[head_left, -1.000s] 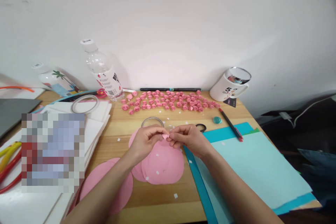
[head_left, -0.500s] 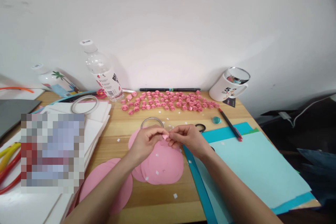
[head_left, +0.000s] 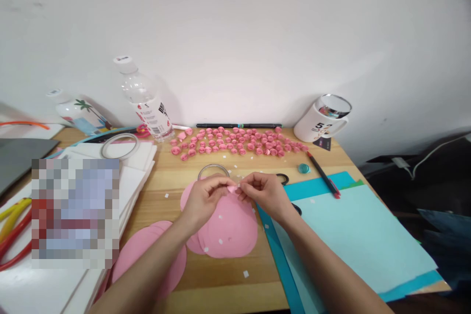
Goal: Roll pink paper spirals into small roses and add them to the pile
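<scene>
My left hand and my right hand meet above the pink paper circles, fingertips pinched together on a small pink paper piece. Both hands are closed on it. Behind them lies a roll of clear tape, and further back a row of several small pink rolled paper roses stretches across the wooden table. Tiny white paper scraps dot the circles and the table.
Light and dark blue paper sheets lie at the right, with a red pen, scissors and a white mug. Two bottles stand at the back left. White sheets with another tape ring lie left.
Almost nothing has moved; my fingers have shifted slightly on the small pink piece, and the view has hardly changed.
</scene>
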Tool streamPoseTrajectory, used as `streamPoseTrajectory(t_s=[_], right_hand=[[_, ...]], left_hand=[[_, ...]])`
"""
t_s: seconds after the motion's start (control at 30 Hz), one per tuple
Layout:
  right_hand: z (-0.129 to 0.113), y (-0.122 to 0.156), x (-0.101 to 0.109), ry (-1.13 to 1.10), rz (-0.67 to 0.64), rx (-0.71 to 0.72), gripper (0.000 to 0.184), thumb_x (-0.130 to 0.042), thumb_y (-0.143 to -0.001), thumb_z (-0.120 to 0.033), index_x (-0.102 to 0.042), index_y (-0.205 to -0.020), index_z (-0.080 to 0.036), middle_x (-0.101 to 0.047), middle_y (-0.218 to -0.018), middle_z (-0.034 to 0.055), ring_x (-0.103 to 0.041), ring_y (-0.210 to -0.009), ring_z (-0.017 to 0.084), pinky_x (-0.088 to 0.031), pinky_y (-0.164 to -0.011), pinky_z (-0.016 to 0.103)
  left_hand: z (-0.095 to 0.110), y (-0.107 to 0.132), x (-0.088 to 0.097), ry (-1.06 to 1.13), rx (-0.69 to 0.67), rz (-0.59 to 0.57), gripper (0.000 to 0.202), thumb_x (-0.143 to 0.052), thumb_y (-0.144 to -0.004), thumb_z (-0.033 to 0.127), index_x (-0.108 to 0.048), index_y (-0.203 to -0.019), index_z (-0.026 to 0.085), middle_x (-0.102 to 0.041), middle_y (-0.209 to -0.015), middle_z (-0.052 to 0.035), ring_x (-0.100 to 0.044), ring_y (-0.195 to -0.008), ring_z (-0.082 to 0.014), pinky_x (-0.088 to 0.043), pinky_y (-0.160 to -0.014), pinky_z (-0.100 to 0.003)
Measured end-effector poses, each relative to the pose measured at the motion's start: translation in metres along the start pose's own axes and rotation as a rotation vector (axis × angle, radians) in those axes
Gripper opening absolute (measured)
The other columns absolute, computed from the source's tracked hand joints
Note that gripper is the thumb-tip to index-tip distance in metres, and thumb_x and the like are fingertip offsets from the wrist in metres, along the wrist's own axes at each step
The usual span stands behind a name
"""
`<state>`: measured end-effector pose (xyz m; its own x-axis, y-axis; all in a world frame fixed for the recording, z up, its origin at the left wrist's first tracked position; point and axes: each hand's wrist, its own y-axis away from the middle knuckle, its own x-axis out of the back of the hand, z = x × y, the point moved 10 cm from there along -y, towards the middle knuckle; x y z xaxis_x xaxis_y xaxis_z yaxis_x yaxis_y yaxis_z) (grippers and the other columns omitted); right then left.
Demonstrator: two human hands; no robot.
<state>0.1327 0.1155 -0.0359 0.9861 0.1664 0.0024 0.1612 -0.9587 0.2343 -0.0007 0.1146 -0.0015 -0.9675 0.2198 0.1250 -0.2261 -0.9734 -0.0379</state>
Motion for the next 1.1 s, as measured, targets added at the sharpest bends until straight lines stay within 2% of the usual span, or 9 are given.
streamPoseTrajectory(t_s=[0.07, 0.17, 0.23, 0.33, 0.43, 0.6, 0.77, 0.97, 1.1], right_hand=[[-0.006, -0.001, 0.010, 0.034, 0.063, 0.053, 0.019, -0.067, -0.070, -0.033, -0.061, -0.065, -0.016, -0.069, -0.066, 0.0062, -0.065, -0.058, 0.017, -0.053, -0.057, 0.030], [-0.026, 0.001, 0.015, 0.044, 0.075, 0.234, 0.011, -0.064, -0.071, -0.023, -0.056, -0.066, -0.018, -0.069, -0.095, 0.0087, -0.066, -0.082, 0.020, -0.052, -0.072, 0.033], [-0.041, 0.007, 0.014, 0.085, 0.081, 0.376, 0.011, -0.059, -0.071, -0.015, -0.051, -0.065, -0.020, -0.067, -0.096, 0.0061, -0.064, -0.087, 0.019, -0.051, -0.075, 0.033], [-0.060, 0.020, 0.008, 0.347, 0.147, 0.544, 0.011, -0.054, -0.076, -0.012, -0.055, -0.072, -0.022, -0.067, -0.076, 0.0024, -0.063, -0.075, 0.018, -0.049, -0.075, 0.036], [-0.071, 0.030, -0.005, 0.587, 0.172, 0.713, 0.016, -0.063, -0.076, -0.019, -0.060, -0.092, -0.023, -0.069, -0.085, 0.0045, -0.064, -0.081, 0.021, -0.045, -0.086, 0.042], [-0.081, 0.046, -0.014, 0.666, 0.218, 1.000, 0.014, -0.060, -0.081, -0.013, -0.061, -0.090, -0.023, -0.070, -0.082, 0.0029, -0.065, -0.076, 0.017, -0.044, -0.091, 0.042], [-0.085, 0.052, -0.020, 0.720, 0.219, 1.083, 0.012, -0.055, -0.084, -0.011, -0.061, -0.084, -0.022, -0.068, -0.076, 0.0035, -0.062, -0.070, 0.015, -0.048, -0.081, 0.038], [-0.082, 0.051, -0.026, 0.770, 0.181, 1.059, 0.010, -0.055, -0.084, -0.012, -0.061, -0.084, -0.020, -0.066, -0.078, 0.0049, -0.059, -0.071, 0.016, -0.047, -0.065, 0.031], [-0.080, 0.051, -0.026, 0.769, 0.178, 1.053, 0.009, -0.057, -0.083, -0.012, -0.062, -0.084, -0.019, -0.066, -0.079, 0.0056, -0.058, -0.071, 0.016, -0.046, -0.064, 0.030]], left_hand=[[-0.009, 0.000, 0.004, 0.183, 0.092, 0.032, 0.007, -0.064, -0.074, 0.019, -0.070, -0.076, 0.016, -0.066, -0.074, -0.0036, -0.057, -0.069, -0.0144, -0.044, -0.067, -0.028], [-0.018, 0.000, 0.003, 0.491, 0.200, 0.028, 0.014, -0.069, -0.072, 0.025, -0.069, -0.080, 0.013, -0.064, -0.076, -0.0052, -0.054, -0.067, -0.0120, -0.043, -0.066, -0.027], [-0.019, -0.001, -0.001, 0.620, 0.232, -0.007, 0.015, -0.072, -0.070, 0.025, -0.069, -0.079, 0.012, -0.061, -0.073, -0.0043, -0.052, -0.065, -0.0106, -0.042, -0.066, -0.026], [-0.020, 0.000, -0.007, 0.689, 0.259, -0.070, 0.015, -0.073, -0.069, 0.023, -0.070, -0.080, 0.013, -0.061, -0.073, -0.0042, -0.053, -0.068, -0.0110, -0.042, -0.070, -0.028], [-0.024, 0.002, -0.010, 0.691, 0.282, -0.087, 0.017, -0.073, -0.069, 0.022, -0.070, -0.082, 0.013, -0.063, -0.083, -0.0072, -0.055, -0.074, -0.0131, -0.042, -0.075, -0.030], [-0.031, 0.004, -0.013, 0.679, 0.317, -0.092, 0.015, -0.073, -0.070, 0.019, -0.070, -0.083, 0.013, -0.061, -0.078, -0.0046, -0.052, -0.071, -0.0112, -0.040, -0.070, -0.026], [-0.031, 0.003, -0.015, 0.702, 0.295, -0.098, 0.011, -0.070, -0.072, 0.018, -0.070, -0.082, 0.014, -0.060, -0.080, -0.0033, -0.051, -0.073, -0.0113, -0.040, -0.072, -0.026], [-0.027, 0.002, -0.014, 0.704, 0.260, -0.078, 0.007, -0.069, -0.073, 0.017, -0.070, -0.079, 0.014, -0.059, -0.081, -0.0036, -0.051, -0.075, -0.0117, -0.039, -0.072, -0.026], [-0.029, 0.003, -0.015, 0.703, 0.286, -0.058, 0.008, -0.071, -0.071, 0.018, -0.071, -0.078, 0.015, -0.060, -0.079, -0.0027, -0.050, -0.073, -0.0103, -0.038, -0.070, -0.025]])
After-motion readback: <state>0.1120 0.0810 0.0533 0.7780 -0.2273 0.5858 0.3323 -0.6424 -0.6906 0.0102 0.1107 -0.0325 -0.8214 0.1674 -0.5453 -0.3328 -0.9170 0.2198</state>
